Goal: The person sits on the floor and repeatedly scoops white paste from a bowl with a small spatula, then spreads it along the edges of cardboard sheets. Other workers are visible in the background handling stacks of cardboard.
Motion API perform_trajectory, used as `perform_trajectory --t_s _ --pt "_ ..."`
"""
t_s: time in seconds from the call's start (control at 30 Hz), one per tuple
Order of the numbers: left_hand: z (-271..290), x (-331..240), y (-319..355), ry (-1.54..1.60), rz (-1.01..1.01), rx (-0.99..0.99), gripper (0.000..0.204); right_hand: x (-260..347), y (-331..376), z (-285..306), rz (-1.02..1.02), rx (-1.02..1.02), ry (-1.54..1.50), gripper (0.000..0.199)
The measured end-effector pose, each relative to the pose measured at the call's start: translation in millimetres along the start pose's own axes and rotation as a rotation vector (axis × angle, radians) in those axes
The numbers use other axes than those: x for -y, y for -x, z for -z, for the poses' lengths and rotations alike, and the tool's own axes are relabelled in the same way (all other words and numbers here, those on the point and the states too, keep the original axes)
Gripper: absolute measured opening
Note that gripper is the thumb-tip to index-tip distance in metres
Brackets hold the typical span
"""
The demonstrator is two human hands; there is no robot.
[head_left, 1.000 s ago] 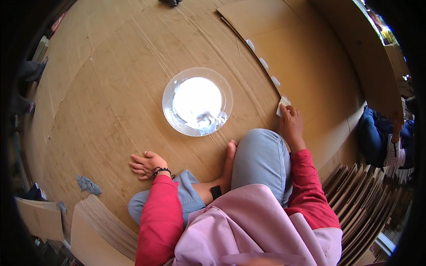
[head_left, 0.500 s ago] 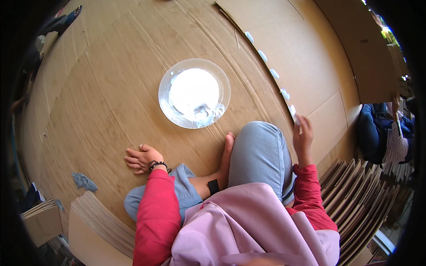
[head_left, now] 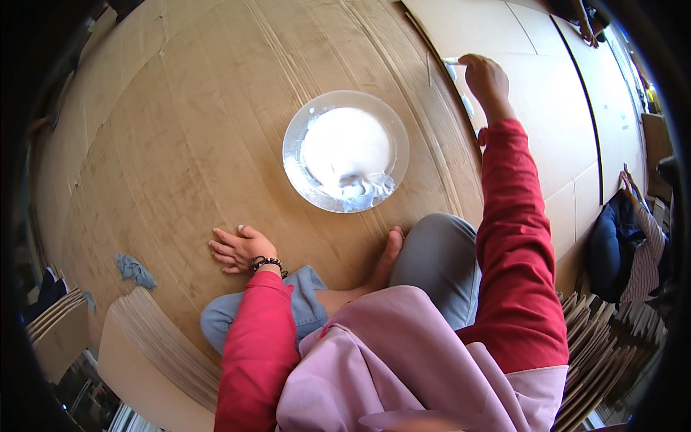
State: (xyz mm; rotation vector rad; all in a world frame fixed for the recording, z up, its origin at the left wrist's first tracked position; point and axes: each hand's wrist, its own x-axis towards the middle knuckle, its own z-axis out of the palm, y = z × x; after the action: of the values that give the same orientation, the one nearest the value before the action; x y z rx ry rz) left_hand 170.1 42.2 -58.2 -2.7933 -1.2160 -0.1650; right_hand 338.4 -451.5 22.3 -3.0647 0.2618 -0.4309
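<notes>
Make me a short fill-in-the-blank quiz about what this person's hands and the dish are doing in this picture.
1. The left hand lies flat on the ____ floor.
2. The round clear dish holds something ____ in colour.
3. The right hand reaches out to the edge of a cardboard sheet and pinches a small ____ piece.
Missing words: cardboard; white; white

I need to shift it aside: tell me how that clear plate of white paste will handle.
The clear plate looks like stiff glass or plastic, probably sliding easily on the cardboard. The white paste looks wet; tilting might spill it.
</notes>
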Motion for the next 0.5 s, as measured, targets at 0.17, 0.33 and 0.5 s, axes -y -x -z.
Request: perform_trajectory --t_s 0.17,0.33,0.5 --pt "-0.2 0.1 -0.8 0.000 0.013 0.022 0.059 6.0 -13.1 -1.8 0.052 0.123 0.142 0.026" --pt "0.7 0.9 -0.6 0.011 0.003 0.022 0.060 -3.1 45.4 23.8 0.126 0.175 0.223 0.024" --pt "-0.1 1.4 -0.9 0.012 -0.003 -0.005 0.060 -19.0 141.7 55.1 0.106 0.165 0.177 0.022"
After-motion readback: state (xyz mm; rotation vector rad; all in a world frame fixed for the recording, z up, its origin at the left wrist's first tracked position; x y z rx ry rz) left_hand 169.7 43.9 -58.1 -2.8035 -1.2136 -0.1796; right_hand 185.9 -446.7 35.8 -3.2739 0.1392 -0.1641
